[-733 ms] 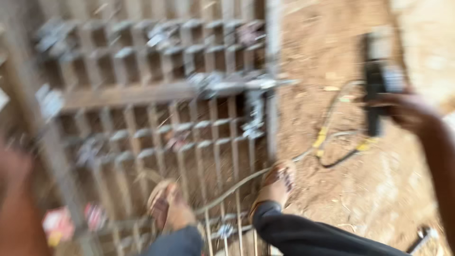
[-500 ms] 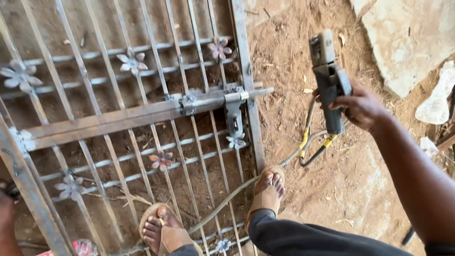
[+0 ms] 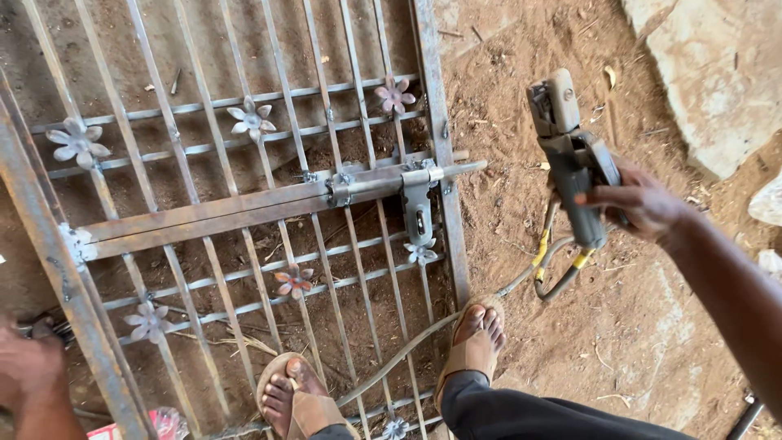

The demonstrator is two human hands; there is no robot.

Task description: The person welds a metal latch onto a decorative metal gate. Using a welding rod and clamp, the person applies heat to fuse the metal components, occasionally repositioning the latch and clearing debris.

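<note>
Right hand (image 3: 643, 204) at 3 o'clock grips a grey power tool (image 3: 574, 163), likely a grinder, held above bare dirt. Left hand (image 3: 28, 367) at 8 o'clock sits by the gate frame (image 3: 73, 277); too blurred to tell whether it holds anything. Metal gate (image 3: 269, 204) lies flat, sliding bolt (image 3: 407, 175) at centre. Risk: tool cable (image 3: 423, 342) runs between sandalled feet (image 3: 472, 342) — a snag could jerk the tool toward exposed toes.

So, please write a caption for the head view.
Right hand holds a grey power tool beside a metal gate lying on soil.
</note>
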